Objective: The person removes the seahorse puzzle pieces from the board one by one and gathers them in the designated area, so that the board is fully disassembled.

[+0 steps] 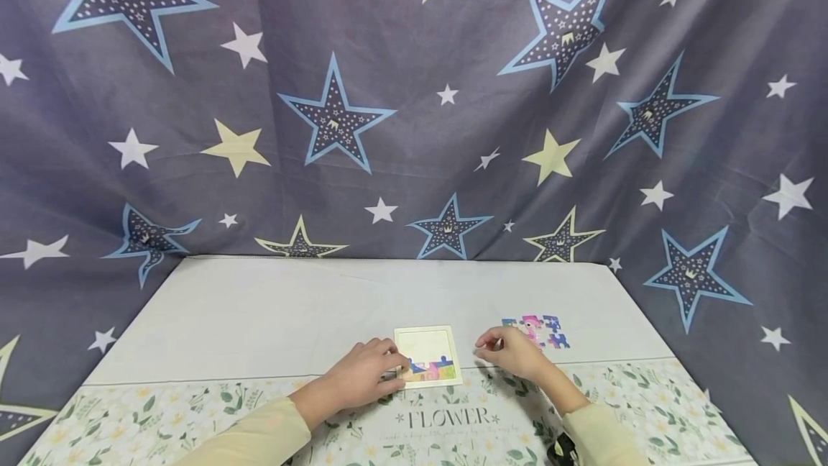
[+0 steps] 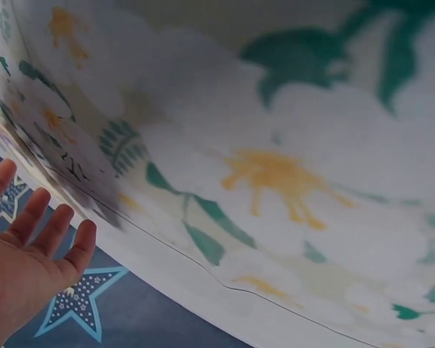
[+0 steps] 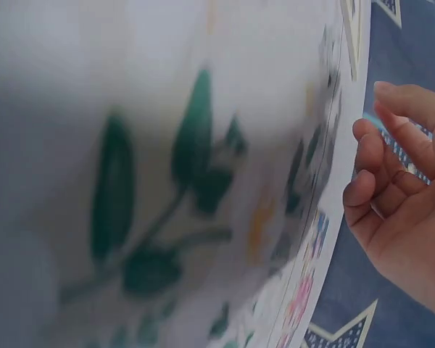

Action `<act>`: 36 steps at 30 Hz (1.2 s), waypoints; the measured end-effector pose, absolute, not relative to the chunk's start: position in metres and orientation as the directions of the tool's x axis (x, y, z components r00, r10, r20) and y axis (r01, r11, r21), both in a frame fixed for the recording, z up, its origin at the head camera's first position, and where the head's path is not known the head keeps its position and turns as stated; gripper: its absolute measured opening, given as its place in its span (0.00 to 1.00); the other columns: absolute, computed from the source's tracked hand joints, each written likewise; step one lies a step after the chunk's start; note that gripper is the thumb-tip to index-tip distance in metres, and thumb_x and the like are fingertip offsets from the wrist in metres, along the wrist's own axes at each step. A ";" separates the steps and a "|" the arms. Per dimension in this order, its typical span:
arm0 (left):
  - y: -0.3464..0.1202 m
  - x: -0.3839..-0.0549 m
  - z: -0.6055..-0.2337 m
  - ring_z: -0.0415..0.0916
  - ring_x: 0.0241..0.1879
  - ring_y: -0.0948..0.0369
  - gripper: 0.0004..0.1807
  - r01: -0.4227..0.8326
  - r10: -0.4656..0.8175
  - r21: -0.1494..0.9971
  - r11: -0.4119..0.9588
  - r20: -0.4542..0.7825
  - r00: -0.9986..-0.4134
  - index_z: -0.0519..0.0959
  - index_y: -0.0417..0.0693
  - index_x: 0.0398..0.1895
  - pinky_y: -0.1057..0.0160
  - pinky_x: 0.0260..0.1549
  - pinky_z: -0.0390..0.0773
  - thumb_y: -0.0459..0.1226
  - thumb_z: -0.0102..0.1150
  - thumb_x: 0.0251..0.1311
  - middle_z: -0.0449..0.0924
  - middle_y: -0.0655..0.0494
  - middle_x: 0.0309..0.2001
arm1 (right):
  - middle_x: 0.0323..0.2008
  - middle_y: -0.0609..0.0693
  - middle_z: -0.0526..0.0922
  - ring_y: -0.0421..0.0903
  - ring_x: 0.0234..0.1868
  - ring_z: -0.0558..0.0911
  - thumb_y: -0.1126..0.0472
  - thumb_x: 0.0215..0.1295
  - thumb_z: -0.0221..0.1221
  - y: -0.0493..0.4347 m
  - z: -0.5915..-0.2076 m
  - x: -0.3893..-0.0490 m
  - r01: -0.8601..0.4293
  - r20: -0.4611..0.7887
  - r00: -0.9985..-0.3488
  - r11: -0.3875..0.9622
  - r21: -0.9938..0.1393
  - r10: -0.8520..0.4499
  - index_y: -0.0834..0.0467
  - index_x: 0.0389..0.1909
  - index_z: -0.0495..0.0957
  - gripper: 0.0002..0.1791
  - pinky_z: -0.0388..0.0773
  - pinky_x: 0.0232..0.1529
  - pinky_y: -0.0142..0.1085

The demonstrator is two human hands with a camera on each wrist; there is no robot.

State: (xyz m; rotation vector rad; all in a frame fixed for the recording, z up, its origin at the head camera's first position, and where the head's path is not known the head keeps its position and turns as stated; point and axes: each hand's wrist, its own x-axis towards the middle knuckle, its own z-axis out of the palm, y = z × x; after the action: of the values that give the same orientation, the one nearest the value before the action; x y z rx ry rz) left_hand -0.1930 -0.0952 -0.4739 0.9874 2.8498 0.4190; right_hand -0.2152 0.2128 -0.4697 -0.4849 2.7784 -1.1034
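Observation:
A square puzzle tray (image 1: 426,328) with a pale border lies on the table, its lower part filled by joined jigsaw pieces (image 1: 430,369) in blue, pink and yellow-green. My left hand (image 1: 364,374) is at the tray's left edge, fingers over the border and thumb by the lower corner. In the left wrist view the left hand's fingers (image 2: 35,217) are spread. To the right of the tray, my right hand (image 1: 514,352) hovers with loosely bent fingers and nothing seen between them. Loose puzzle pieces (image 1: 555,333) lie beyond it, partly hidden by this hand.
A floral cloth printed with the word FLOWER (image 1: 446,417) covers the near part of the white table (image 1: 291,308). Behind and at both sides hangs a grey-blue star-patterned curtain (image 1: 401,128). A black object (image 1: 563,449) sits at the right wrist.

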 end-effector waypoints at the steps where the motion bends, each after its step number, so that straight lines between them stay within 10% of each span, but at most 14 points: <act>1: -0.094 -0.193 -0.474 0.69 0.46 0.64 0.17 0.595 0.620 0.286 0.751 0.005 -0.785 0.76 0.67 0.53 0.56 0.44 0.71 0.56 0.51 0.62 0.73 0.63 0.49 | 0.28 0.47 0.77 0.39 0.25 0.70 0.61 0.59 0.62 0.210 -0.470 -0.215 -0.256 0.012 -0.940 0.683 -0.684 -0.340 0.58 0.34 0.81 0.06 0.69 0.23 0.30; 36: -0.064 -0.200 -0.480 0.68 0.47 0.62 0.16 0.624 0.636 0.256 0.738 0.043 -0.770 0.78 0.64 0.49 0.59 0.39 0.68 0.54 0.49 0.64 0.73 0.61 0.48 | 0.22 0.45 0.73 0.36 0.21 0.67 0.60 0.58 0.64 0.170 -0.474 -0.207 -0.319 -0.037 -0.882 0.653 -0.687 -0.470 0.61 0.38 0.81 0.10 0.66 0.22 0.29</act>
State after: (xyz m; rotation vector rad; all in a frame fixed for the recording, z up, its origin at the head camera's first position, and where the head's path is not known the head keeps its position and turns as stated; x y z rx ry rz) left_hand -0.1998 -0.0636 -0.4800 1.0466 2.8845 0.3991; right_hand -0.2068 0.1700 -0.4743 -0.6435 2.6588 -1.0446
